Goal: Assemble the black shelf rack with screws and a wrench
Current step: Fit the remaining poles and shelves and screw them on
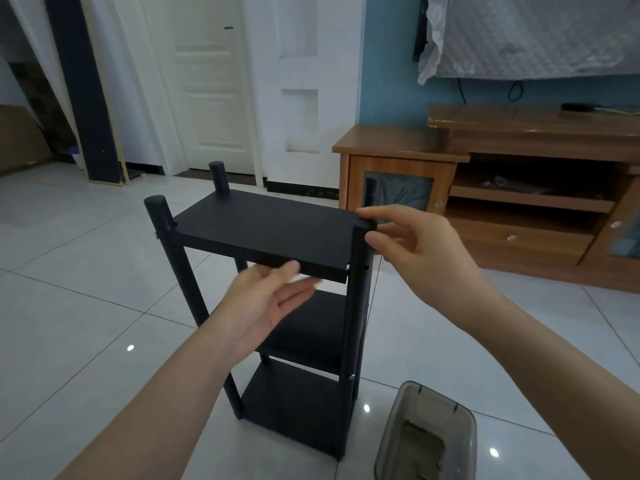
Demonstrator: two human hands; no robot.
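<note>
1. We had the pale tiled floor [86, 306] spread out under everything, glossy, with small light spots reflected on it.
2. Off to the right ran the wooden TV cabinet [398, 143] along the blue wall. Its open shelf held a few small things too dim for us to name.
3. Front and centre was the black shelf rack [311, 320]: it stood upright on the floor just ahead of us, three tiers on round posts.
4. Its top shelf [266, 223] sat level between the posts, and the two left posts poked up above it.
5. Down at the lower right, just beside the rack's foot but apart from it, we spotted a translucent grey plastic box [464, 414], lidless. Inside lay something tan and blocky, and we could not tell what it was.
6. Our left hand [263, 306] came in palm up below the top shelf's front edge, with its fingers straight and spread, gripping nothing. The fingertips were blurred right at the lip, so we could not say whether they touched it.
7. Our right hand [422, 251] was on the near-right post [360, 289]. The forefinger lay over the cap and the thumb pressed the side just below, pinching the post's top end.
8. Smallest of all were two bright screw heads: one [156, 236] on the near-left post at top-shelf height, and another [352, 377] low on the near-right post.
</note>
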